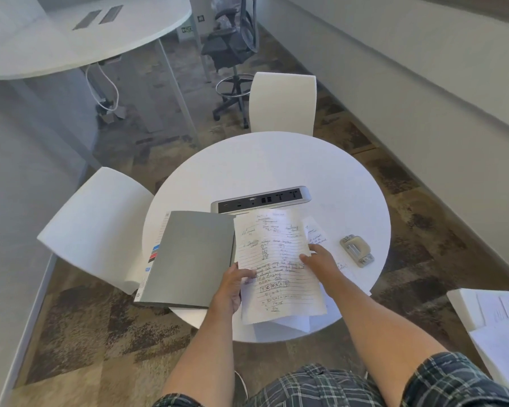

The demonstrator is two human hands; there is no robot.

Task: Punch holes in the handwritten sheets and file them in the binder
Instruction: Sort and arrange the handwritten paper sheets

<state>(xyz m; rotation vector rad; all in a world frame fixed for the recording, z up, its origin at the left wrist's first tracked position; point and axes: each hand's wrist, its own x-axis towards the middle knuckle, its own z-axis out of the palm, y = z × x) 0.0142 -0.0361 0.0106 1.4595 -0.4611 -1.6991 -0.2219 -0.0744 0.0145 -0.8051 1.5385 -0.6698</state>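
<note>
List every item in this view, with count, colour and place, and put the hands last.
round table: one, white, centre
binder: one, grey, closed, on the table's left side
handwritten sheets: a small stack, white lined, held over the table's near side
other sheet: at least one, white, lying right of the stack
hole punch: one, beige and metal, on the table's right
power strip: one, silver and black, mid-table
chairs: two, white, behind and left of the table
office chair: one, black, far back
large table: one, white, upper left
left hand: grips the stack's left edge
right hand: grips the stack's right edge
</note>
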